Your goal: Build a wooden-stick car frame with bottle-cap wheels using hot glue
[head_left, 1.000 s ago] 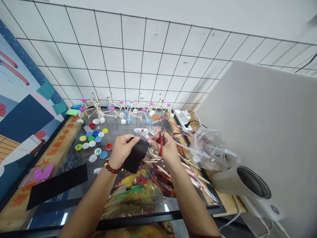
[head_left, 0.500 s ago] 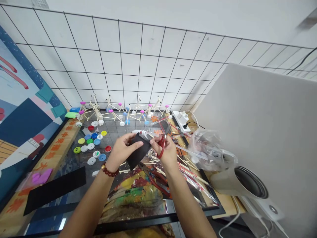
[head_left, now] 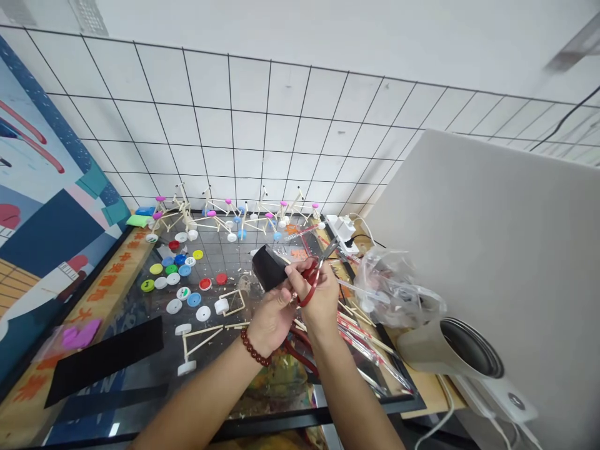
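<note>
A small piece of black sheet [head_left: 268, 267], curved and with a shiny strip along its top edge, is held up over the table. My left hand [head_left: 272, 320] is turned palm-up under its lower right corner, fingers curled against it; some fingertips are hidden. Red-handled scissors [head_left: 308, 289] hang in my right hand [head_left: 321, 301], blades pointing up and away to the right. The thumb and forefinger of that hand also touch the sheet's right edge. Below my wrists lie red-handled pliers [head_left: 302, 356], partly covered.
Several bottle caps [head_left: 185, 270] lie at left, near stick frames with white wheels [head_left: 186, 367]. More stick models [head_left: 244, 219] line the back. A black strip [head_left: 107, 359] lies front left. Wooden sticks [head_left: 370, 340], a plastic bag [head_left: 398, 284] and a power strip [head_left: 342, 231] occupy the right.
My left hand has moved right and down, from the sheet's left side to its lower right corner. The sheet has turned, and stick frames behind my left forearm have come into view.
</note>
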`<move>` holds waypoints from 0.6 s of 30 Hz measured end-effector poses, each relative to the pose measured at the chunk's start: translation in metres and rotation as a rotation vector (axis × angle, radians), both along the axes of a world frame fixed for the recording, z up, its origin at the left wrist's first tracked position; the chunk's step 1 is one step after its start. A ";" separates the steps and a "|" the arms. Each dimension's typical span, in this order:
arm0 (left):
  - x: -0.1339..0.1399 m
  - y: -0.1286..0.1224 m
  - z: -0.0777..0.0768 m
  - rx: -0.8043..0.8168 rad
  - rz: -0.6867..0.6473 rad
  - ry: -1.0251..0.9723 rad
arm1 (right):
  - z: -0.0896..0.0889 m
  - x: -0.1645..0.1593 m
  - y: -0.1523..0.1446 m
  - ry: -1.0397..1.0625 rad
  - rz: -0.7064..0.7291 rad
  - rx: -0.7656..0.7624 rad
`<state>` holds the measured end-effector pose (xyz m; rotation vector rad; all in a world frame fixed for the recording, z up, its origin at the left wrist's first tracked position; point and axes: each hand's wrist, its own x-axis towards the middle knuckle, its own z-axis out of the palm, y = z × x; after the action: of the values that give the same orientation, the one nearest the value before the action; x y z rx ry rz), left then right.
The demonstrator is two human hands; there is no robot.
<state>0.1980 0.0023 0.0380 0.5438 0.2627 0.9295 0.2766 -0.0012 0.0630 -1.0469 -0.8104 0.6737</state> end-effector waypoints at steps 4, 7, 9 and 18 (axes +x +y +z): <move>0.008 0.008 0.019 -0.124 0.271 0.026 | -0.002 -0.003 -0.002 0.069 -0.026 0.043; 0.006 0.015 0.020 -0.180 0.329 0.133 | -0.005 -0.005 -0.001 0.036 -0.065 0.005; 0.004 0.019 0.017 -0.195 0.345 0.185 | -0.007 -0.007 0.000 0.016 -0.073 0.001; -0.008 0.030 0.021 -0.205 0.395 0.218 | -0.009 -0.007 0.005 -0.006 -0.005 -0.006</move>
<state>0.1901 0.0326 0.0589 0.4089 0.6722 1.2091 0.2701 0.0033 0.0545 -1.0563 -0.8116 0.6688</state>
